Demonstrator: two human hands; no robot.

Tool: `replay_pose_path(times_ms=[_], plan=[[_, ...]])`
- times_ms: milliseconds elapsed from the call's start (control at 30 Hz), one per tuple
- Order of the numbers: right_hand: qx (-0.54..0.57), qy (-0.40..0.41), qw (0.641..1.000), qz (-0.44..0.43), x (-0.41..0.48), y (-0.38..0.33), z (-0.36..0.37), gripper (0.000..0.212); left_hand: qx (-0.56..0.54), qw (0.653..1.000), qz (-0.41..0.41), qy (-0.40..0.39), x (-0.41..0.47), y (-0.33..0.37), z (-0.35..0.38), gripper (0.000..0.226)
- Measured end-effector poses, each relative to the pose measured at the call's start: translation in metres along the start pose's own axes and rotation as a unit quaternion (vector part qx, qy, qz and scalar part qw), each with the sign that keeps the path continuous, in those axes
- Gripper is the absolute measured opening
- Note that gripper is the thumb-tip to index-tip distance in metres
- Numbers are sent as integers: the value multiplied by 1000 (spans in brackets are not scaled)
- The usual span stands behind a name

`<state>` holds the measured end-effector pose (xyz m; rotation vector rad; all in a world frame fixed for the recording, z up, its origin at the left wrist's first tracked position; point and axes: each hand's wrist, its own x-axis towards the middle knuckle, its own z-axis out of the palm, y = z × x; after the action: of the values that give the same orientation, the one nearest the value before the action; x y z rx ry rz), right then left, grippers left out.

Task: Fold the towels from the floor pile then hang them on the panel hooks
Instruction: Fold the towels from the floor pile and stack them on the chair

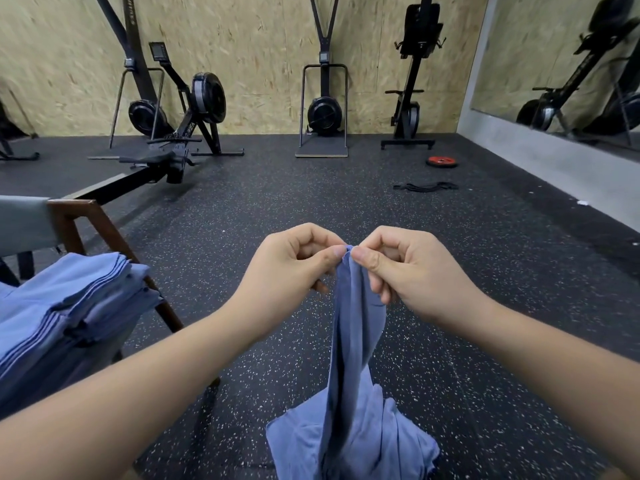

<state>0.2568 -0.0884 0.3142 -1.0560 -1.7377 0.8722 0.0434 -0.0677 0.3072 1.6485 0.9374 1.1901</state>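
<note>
Hands: left hand (294, 268) and right hand (408, 268) pinched one top edge together, probably hunting for corners.
Towel: soft blue cloth towel (353, 341) hung down to the speckled black rubber floor (485, 289).

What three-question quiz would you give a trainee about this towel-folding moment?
1. True or false: the left hand and right hand both pinch the top of the blue towel.
2. The folded towel stack lies on: A the chair, B a bench, C a shelf.
3. Fill in: the weight plate on the floor is ____.
Key: 1 true; 2 A; 3 red.
</note>
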Motion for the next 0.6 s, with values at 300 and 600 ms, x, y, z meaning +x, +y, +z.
replay_pose_path(times_ms=[300,600], plan=[[55,-23,998,4,3,0,1,20,49,997,57,0,-1,2,1,18],[21,-36,999,-4,3,4,-4,20,39,997,39,-44,0,1,-5,11]])
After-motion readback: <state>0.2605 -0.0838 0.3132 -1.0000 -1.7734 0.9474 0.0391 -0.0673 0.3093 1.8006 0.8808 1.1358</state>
